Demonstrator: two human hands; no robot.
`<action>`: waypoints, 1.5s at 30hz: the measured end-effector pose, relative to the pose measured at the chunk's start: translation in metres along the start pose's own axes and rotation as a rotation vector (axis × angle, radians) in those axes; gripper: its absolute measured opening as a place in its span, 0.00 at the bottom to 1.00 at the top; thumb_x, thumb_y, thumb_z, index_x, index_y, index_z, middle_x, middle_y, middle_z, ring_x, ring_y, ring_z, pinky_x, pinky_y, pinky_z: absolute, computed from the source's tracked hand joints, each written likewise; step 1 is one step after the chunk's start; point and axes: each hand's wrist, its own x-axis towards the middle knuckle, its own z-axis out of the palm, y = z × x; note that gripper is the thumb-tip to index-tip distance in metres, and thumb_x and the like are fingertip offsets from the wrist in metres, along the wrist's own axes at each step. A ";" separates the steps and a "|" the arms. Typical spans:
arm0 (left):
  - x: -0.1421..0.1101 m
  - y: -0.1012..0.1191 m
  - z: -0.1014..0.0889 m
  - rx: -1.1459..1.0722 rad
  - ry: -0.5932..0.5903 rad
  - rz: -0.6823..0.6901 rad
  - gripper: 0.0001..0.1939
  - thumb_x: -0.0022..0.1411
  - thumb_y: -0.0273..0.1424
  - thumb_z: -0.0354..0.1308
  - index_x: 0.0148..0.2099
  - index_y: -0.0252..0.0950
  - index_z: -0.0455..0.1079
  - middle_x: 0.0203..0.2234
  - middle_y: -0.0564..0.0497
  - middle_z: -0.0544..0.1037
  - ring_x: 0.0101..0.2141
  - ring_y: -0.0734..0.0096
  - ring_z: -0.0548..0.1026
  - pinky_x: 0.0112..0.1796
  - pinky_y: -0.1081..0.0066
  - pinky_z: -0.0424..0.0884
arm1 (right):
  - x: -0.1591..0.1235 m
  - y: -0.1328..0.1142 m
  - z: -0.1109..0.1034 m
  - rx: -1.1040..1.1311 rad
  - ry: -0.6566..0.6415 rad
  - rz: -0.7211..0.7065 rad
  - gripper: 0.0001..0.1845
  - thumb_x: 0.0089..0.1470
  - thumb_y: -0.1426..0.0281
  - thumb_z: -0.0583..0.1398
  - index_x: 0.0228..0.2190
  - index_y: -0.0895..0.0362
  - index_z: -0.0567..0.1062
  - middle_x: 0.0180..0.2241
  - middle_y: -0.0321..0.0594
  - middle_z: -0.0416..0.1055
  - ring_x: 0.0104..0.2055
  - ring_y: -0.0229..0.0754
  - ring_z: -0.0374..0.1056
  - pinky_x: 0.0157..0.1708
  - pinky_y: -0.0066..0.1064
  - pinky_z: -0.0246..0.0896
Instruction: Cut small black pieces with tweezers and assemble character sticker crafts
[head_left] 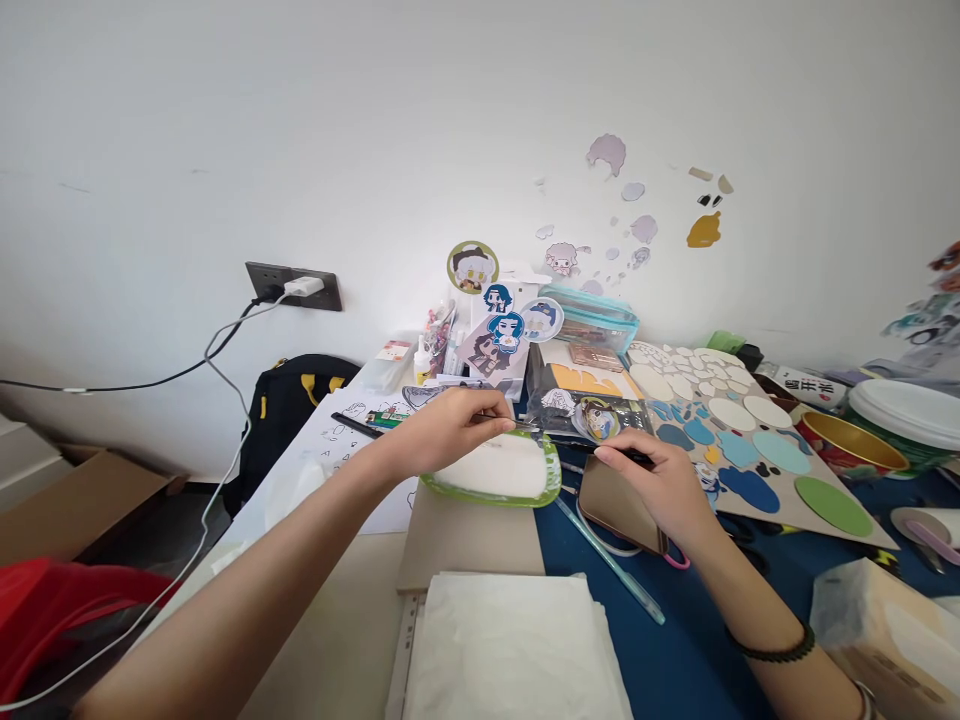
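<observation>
My left hand hovers over a white pad on a green-rimmed mat, its fingers pinched on a thin dark tool that points right. My right hand rests on the blue table cover, fingers closed round a black pen-like tool. Under the right hand lies a brown phone-sized case. A light blue pen lies between the hands.
A stack of white paper lies near the front edge. A cardboard sheet with blue, white and green cut-outs sits to the right, beside bowls. Stickers, a pouch and bottles crowd the wall side. A black backpack and charger cables are at the left.
</observation>
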 end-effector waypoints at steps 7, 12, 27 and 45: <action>0.001 -0.002 0.001 0.075 -0.023 0.055 0.16 0.63 0.39 0.45 0.33 0.37 0.69 0.26 0.52 0.72 0.28 0.72 0.67 0.28 0.73 0.58 | -0.001 -0.001 0.000 -0.018 -0.058 -0.019 0.12 0.51 0.59 0.59 0.26 0.53 0.77 0.31 0.40 0.74 0.35 0.46 0.69 0.33 0.33 0.63; 0.001 -0.004 0.002 0.167 -0.040 0.088 0.14 0.64 0.37 0.45 0.34 0.38 0.69 0.28 0.52 0.74 0.29 0.71 0.69 0.29 0.73 0.58 | -0.001 -0.001 -0.003 -0.071 -0.128 -0.035 0.12 0.51 0.58 0.59 0.27 0.53 0.76 0.31 0.40 0.74 0.35 0.45 0.68 0.31 0.33 0.62; 0.000 -0.001 0.005 0.269 -0.095 0.160 0.12 0.65 0.34 0.46 0.34 0.37 0.69 0.29 0.52 0.75 0.30 0.71 0.70 0.30 0.73 0.58 | -0.001 -0.003 0.000 -0.059 -0.185 -0.017 0.12 0.52 0.59 0.58 0.26 0.52 0.76 0.30 0.37 0.74 0.34 0.43 0.67 0.31 0.31 0.59; -0.001 -0.002 0.001 0.265 -0.070 0.148 0.13 0.65 0.34 0.45 0.33 0.37 0.68 0.28 0.53 0.75 0.28 0.72 0.69 0.28 0.74 0.58 | 0.002 0.002 -0.005 -0.115 -0.239 -0.039 0.11 0.53 0.60 0.58 0.27 0.52 0.77 0.30 0.39 0.73 0.33 0.43 0.68 0.31 0.33 0.60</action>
